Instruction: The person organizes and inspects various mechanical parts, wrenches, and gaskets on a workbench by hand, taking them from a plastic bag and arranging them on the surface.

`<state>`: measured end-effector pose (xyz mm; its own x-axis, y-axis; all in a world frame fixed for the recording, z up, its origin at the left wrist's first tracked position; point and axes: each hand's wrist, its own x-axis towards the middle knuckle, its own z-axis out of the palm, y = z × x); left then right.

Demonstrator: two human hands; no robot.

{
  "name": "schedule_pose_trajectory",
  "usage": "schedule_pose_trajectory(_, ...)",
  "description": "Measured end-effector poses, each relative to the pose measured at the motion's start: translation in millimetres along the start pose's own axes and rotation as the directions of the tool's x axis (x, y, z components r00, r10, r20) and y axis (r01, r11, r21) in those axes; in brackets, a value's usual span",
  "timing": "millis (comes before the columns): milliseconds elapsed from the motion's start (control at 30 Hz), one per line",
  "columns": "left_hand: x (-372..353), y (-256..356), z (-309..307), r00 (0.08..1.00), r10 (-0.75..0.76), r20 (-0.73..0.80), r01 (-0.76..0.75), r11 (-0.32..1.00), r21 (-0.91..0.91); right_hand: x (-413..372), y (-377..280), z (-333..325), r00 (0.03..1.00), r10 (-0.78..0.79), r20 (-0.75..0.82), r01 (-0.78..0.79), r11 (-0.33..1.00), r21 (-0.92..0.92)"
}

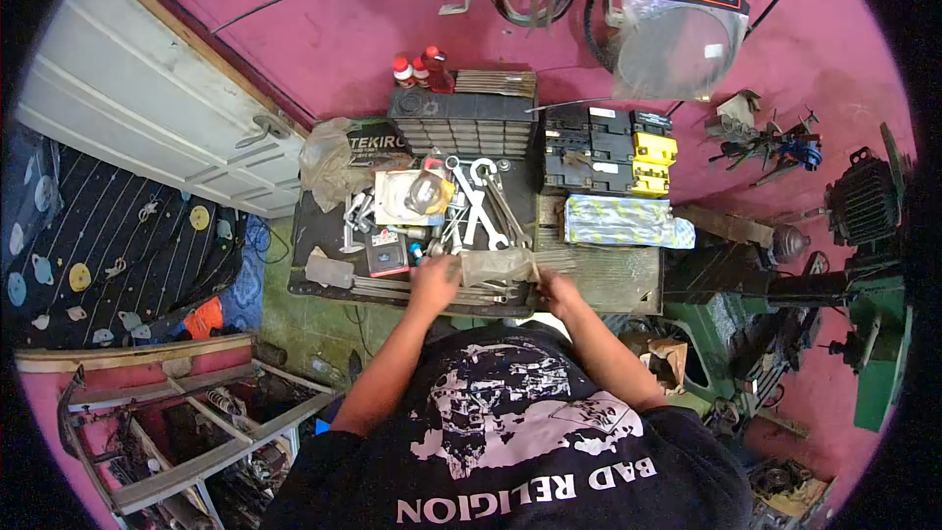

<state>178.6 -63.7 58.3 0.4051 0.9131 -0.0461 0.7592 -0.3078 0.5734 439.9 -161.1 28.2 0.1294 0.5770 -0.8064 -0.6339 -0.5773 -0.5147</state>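
Observation:
A bundle of thin rods in a cloudy plastic wrapper (496, 267) lies across the front of the workbench, between my two hands. My left hand (437, 280) is closed at the left end of the wrapper. At its right end, by the protruding rods, my right hand (557, 291) pinches the wrapper's edge. Behind the bundle are several wrenches (474, 206), and a small dark box (388, 254) sits left of my left hand. More thin rods (392, 288) lie along the bench's front edge.
A dark slatted organizer (463, 123) stands at the back, with red-capped bottles (403, 71) on top. Right of it are black and yellow boxes (654, 162) and a patterned wrapped package (618, 221). Green machinery (785, 314) is at right, a metal frame (196, 447) at lower left.

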Motion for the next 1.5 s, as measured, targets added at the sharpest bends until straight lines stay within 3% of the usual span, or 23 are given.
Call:
schedule_pose_trajectory(33, -3, -24, -4, 0.998, -0.048, -0.05, 0.045, 0.997, -0.058, 8, 8, -5, 1.0, 0.004, -0.006, -0.004, 1.0, 0.001)
schedule_pose_trajectory(100, -14, -69, -12, 0.99, -0.122, -0.069, 0.119, 0.992, -0.048, 29, 26, -30, 0.984, -0.018, -0.175, 0.013, 0.999, -0.031)
schedule_pose_trajectory(133, -21, -85, -19, 0.964, -0.264, 0.004, 0.264, 0.96, -0.094, 27, 29, -36, 0.98, -0.063, -0.19, 0.058, 0.998, -0.034)
schedule_pose_trajectory(167, -29, -98, -24, 0.965, -0.262, 0.013, 0.262, 0.96, -0.095, 29, 37, -33, 0.978, -0.06, -0.198, 0.055, 0.998, -0.03)
schedule_pose_trajectory(200, -38, -104, -33, 0.968, -0.25, 0.001, 0.249, 0.966, 0.07, 40, 52, -32, 0.89, -0.313, -0.332, 0.266, 0.947, -0.181)
schedule_pose_trajectory(233, -45, -112, -39, 0.972, -0.234, -0.011, 0.23, 0.945, 0.233, 49, 64, -29, 0.726, -0.551, -0.412, 0.428, 0.831, -0.356)
schedule_pose_trajectory(267, -50, -120, -44, 0.973, -0.224, 0.045, 0.209, 0.951, 0.228, 58, 75, -26, 0.627, -0.704, -0.334, 0.522, 0.697, -0.491)
schedule_pose_trajectory(300, -54, -126, -46, 0.973, -0.224, 0.053, 0.207, 0.952, 0.226, 15, 56, 13, 0.62, -0.754, -0.218, 0.525, 0.605, -0.598)
schedule_pose_trajectory(367, -58, -132, -50, 0.987, -0.112, 0.117, 0.077, 0.959, 0.272, 3, 58, 51, 0.66, -0.742, 0.117, 0.598, 0.425, -0.68)
schedule_pose_trajectory(433, -57, -143, -45, 0.991, -0.046, 0.123, 0.012, 0.964, 0.265, -5, 61, 90, 0.668, -0.605, 0.433, 0.642, 0.174, -0.747)
schedule_pose_trajectory(467, -55, -145, -43, 0.996, 0.059, 0.067, -0.076, 0.955, 0.286, 0, 67, 105, 0.671, -0.606, 0.428, 0.637, 0.176, -0.75)
schedule_pose_trajectory(533, -49, -146, -42, 0.981, 0.189, 0.045, -0.193, 0.926, 0.324, 12, 82, 130, 0.704, -0.369, 0.607, 0.569, -0.218, -0.793)
schedule_pose_trajectory(567, -45, -147, -43, 0.98, 0.192, 0.05, -0.198, 0.926, 0.321, 12, 89, 138, 0.707, -0.371, 0.602, 0.565, -0.215, -0.796)
schedule_pose_trajectory(633, -36, -151, -46, 0.967, 0.192, 0.165, -0.241, 0.899, 0.367, 10, 97, 156, 0.654, -0.335, 0.678, 0.402, -0.605, -0.687)
schedule_pose_trajectory(700, -31, -158, -44, 0.957, 0.238, 0.169, -0.286, 0.88, 0.38, 14, 106, 166, 0.647, -0.36, 0.673, 0.352, -0.642, -0.682)
schedule_pose_trajectory(767, -25, -167, -37, 0.928, 0.32, 0.193, -0.374, 0.81, 0.452, 13, 102, 176, 0.725, -0.31, 0.615, 0.282, -0.681, -0.676)
schedule_pose_trajectory(800, -22, -169, -35, 0.92, 0.345, 0.186, -0.392, 0.827, 0.403, 16, 105, 178, 0.728, -0.311, 0.611, 0.277, -0.681, -0.677)
schedule_pose_trajectory(867, -21, -171, -33, 0.909, 0.381, 0.171, -0.417, 0.824, 0.383, 23, 111, 182, 0.677, -0.401, 0.617, 0.222, -0.688, -0.691)
schedule_pose_trajectory(967, -22, -175, -35, 0.875, 0.466, 0.134, -0.48, 0.793, 0.376, 22, 110, 185, 0.696, -0.38, 0.609, 0.211, -0.703, -0.68)
schedule_pose_trajectory(1133, -19, -175, -43, 0.812, 0.541, 0.22, -0.582, 0.716, 0.385, 14, 106, 189, 0.671, -0.404, 0.622, 0.19, -0.718, -0.67)
schedule_pose_trajectory(1333, -20, -172, -47, 0.815, 0.565, 0.128, -0.572, 0.749, 0.336, 4, 102, 195, 0.652, -0.401, 0.644, 0.184, -0.74, -0.647)
schedule_pose_trajectory(1433, -21, -171, -48, 0.84, 0.507, 0.194, -0.543, 0.769, 0.337, 10, 105, 191, 0.644, -0.392, 0.657, 0.195, -0.746, -0.636)
schedule_pose_trajectory(1500, -21, -171, -44, 0.847, 0.51, 0.148, -0.527, 0.774, 0.351, 14, 106, 188, 0.628, -0.391, 0.673, 0.195, -0.758, -0.623)
